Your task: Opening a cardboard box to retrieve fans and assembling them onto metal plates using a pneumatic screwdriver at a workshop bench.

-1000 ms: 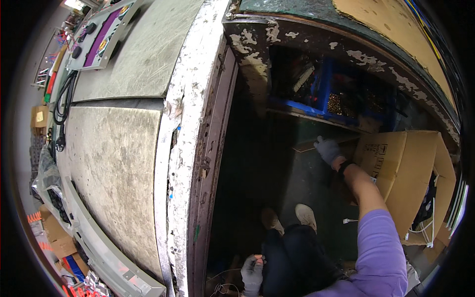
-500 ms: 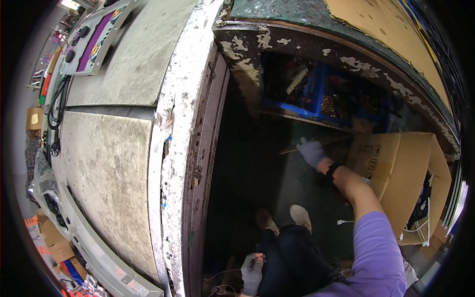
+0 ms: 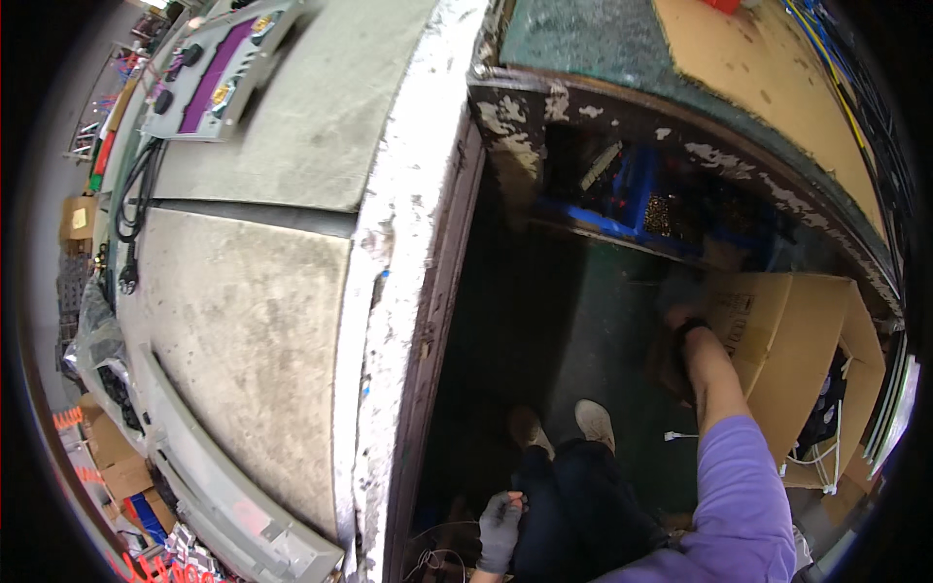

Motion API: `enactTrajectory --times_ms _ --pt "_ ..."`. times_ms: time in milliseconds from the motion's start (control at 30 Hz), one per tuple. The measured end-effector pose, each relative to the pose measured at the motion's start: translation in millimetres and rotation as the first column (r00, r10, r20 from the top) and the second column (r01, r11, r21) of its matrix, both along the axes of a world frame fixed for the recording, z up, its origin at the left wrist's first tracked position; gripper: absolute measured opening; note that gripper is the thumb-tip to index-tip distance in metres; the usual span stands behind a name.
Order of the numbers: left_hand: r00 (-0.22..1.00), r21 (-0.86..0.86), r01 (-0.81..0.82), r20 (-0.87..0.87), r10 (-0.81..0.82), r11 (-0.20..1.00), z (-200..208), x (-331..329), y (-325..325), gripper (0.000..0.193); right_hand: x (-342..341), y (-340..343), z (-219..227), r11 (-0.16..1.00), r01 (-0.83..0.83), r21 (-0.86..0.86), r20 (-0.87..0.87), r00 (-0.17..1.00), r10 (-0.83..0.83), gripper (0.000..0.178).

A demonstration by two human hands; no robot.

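Machine cabinet point(image 3: 262, 321) lying left, control panel point(image 3: 209, 73) sitting on its far end, cardboard box point(image 3: 797, 360) standing right, bin point(image 3: 661, 209) sitting far under the workbench point(image 3: 680, 87), shoes point(image 3: 564, 428) standing near.

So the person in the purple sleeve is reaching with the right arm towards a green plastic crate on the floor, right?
Not quite: the head view shows the right hand reaching to an open brown cardboard box, not a green crate. The sleeve is purple, as you say.

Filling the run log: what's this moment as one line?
left hand: gloved, low by knee | right hand: blurred, reaching beside cardboard box | grips: unclear
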State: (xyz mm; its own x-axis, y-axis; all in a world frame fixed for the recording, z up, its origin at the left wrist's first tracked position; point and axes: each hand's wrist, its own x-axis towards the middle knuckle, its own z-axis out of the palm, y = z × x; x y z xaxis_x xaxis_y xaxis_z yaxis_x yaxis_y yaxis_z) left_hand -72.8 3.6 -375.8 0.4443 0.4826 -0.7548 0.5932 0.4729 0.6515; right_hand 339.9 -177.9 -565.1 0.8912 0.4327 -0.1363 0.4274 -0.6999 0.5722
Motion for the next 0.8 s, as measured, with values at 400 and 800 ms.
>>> enactTrajectory --times_ms 400,800 --pt "0.999 0.055 -0.021 0.047 0.018 0.998 171.3 8.1 -25.0 0.016 -125.4 125.3 244.7 0.875 0.13 0.466 -0.864 0.28 0.418 0.038" --pt "0.994 0.069 -0.103 0.045 0.1 0.992 365.9 -71.4 -37.1 0.018 -187.2 126.4 733.5 -0.428 0.661 0.616 -0.017 0.555 0.832 0.05"
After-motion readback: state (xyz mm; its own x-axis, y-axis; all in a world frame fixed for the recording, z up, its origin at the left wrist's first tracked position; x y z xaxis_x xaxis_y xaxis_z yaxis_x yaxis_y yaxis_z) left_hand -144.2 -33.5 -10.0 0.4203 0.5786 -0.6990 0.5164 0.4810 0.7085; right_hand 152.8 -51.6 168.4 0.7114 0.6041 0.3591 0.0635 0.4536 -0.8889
